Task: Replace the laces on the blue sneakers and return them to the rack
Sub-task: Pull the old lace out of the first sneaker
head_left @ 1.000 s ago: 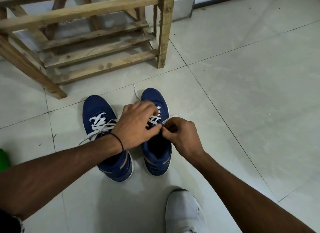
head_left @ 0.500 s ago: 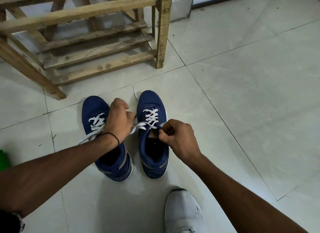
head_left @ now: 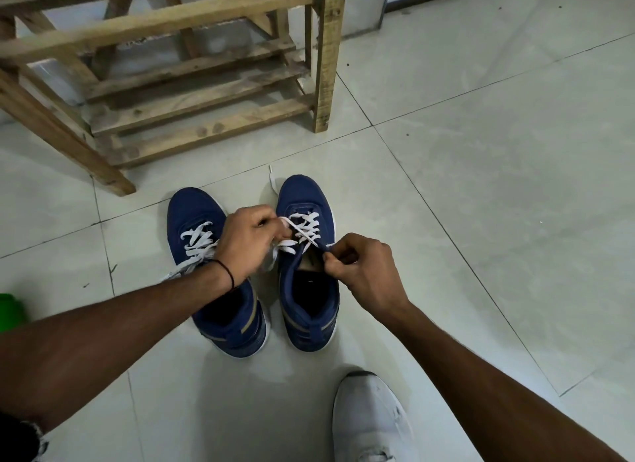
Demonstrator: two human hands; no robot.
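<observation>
Right-side blue sneaker [head_left: 305,310] sitting on floor [head_left: 481,221], toe pointing toward rack [head_left: 206,14] | left hand [head_left: 251,245] gripping lace [head_left: 305,229], pulling left | right hand [head_left: 360,272] pinching lace at top eyelet, lying nearer.

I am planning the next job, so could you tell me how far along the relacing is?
Done: the left-side sneaker is laced in white, ends loose. In hand: the left hand and right hand pinch the white lace on the right-side sneaker. Left: tying, then both onto the wooden rack.
</observation>
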